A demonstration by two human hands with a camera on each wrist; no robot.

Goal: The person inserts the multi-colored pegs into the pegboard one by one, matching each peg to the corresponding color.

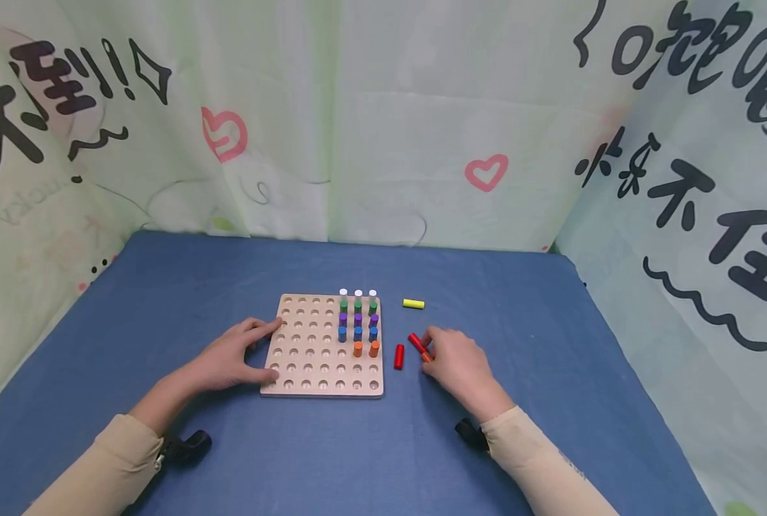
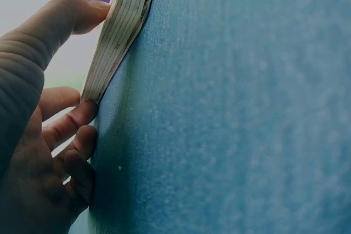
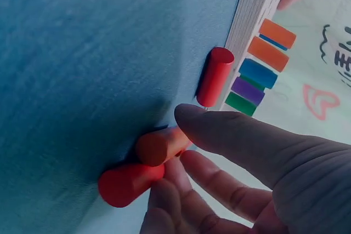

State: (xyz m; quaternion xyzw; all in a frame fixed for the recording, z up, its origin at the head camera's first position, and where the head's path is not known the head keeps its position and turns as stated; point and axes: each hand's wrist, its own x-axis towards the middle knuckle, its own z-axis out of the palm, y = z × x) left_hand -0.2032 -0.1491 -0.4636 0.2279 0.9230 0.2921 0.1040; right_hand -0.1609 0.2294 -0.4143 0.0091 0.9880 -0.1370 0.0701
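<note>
A pale wooden pegboard [image 1: 322, 364] lies on the blue cloth, with rows of white, green, purple, blue and orange pegs [image 1: 358, 349] standing at its right side. My left hand [image 1: 230, 356] rests at the board's left edge, its thumb and fingers spread along it and the thumb on top at the near corner. To the right of the board, my right hand [image 1: 459, 364] pinches an orange peg [image 3: 159, 147] between thumb and fingers. One red peg [image 3: 129, 184] lies against that orange peg; another red peg [image 3: 215, 76] lies beside the board.
Behind the right hand a yellow peg [image 1: 413, 304] lies on its side on the blue cloth [image 1: 487, 287]. The board's left and front holes hold no pegs. A patterned curtain [image 1: 383, 143] encloses the table at the back and both sides.
</note>
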